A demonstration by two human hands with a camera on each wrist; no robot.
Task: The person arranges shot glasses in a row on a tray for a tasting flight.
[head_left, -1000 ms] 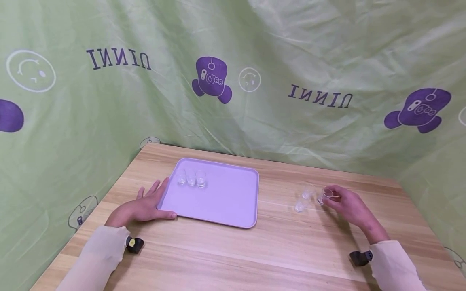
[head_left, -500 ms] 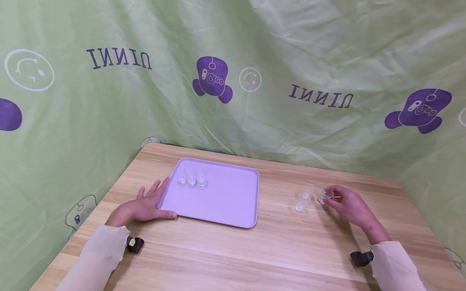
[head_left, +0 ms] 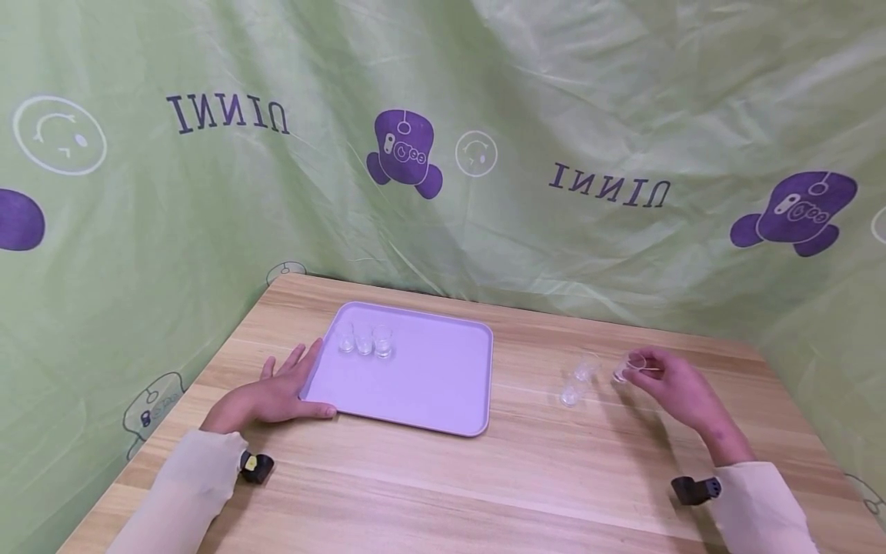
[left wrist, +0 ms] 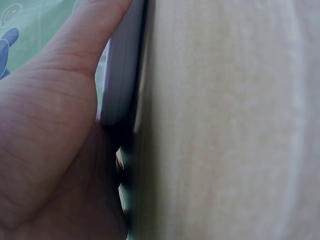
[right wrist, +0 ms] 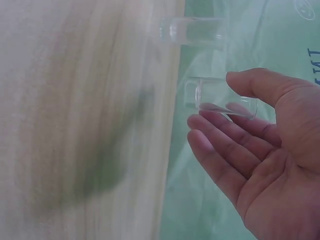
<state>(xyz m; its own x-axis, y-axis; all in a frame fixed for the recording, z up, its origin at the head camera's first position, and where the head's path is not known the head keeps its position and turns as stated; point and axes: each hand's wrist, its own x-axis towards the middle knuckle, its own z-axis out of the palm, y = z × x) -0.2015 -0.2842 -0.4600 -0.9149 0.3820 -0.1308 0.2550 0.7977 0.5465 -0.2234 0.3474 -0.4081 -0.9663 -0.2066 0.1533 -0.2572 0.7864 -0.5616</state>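
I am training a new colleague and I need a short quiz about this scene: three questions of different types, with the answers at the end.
1. How many glasses stand on the purple tray?

2. True or false: the right hand holds a glass to the right of the tray, not over it.

3. Where is the left hand?
A) Wrapped around a glass
B) Against the edge of the tray
C) On the green curtain

Key:
1. Three.
2. True.
3. B.
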